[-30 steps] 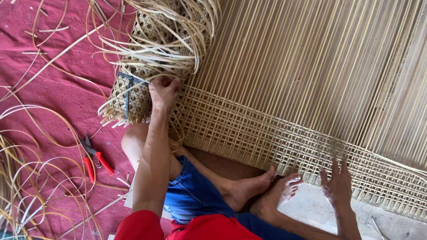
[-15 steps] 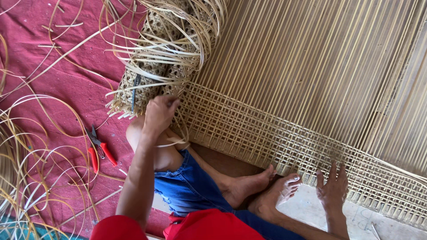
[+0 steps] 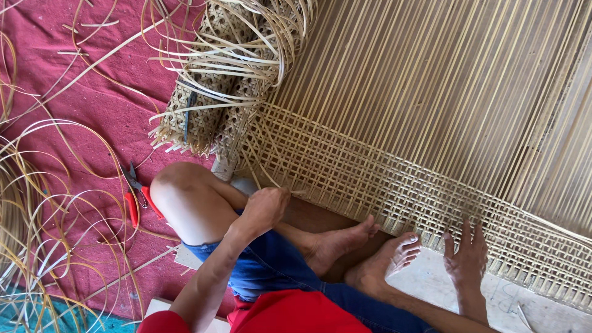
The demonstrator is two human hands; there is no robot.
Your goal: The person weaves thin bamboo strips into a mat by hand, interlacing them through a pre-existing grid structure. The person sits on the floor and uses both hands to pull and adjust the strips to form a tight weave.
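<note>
I sit with legs folded at the edge of a woven cane mat [image 3: 394, 179], an open lattice that runs into long unwoven strips [image 3: 431, 80]. My left hand [image 3: 266, 208] is curled into a fist above my knee, right at the mat's near edge. A thin cane strand [image 3: 262, 176] appears to run from the fist into the weave. My right hand [image 3: 466, 251] lies flat on the mat's near border with its fingers spread and holds nothing. My bare feet [image 3: 370, 246] rest between the two hands.
A rolled bundle of woven cane [image 3: 213, 92] with loose curling strips lies at the mat's left end. Red-handled cutters [image 3: 137, 198] lie on the red cloth [image 3: 92, 111] beside my knee. Many loose cane strands [image 3: 37, 203] are scattered at left.
My left hand has drawn back from the rolled bundle toward my knee and closed into a fist. My right hand has stayed flat on the mat edge. The view has shifted slightly.
</note>
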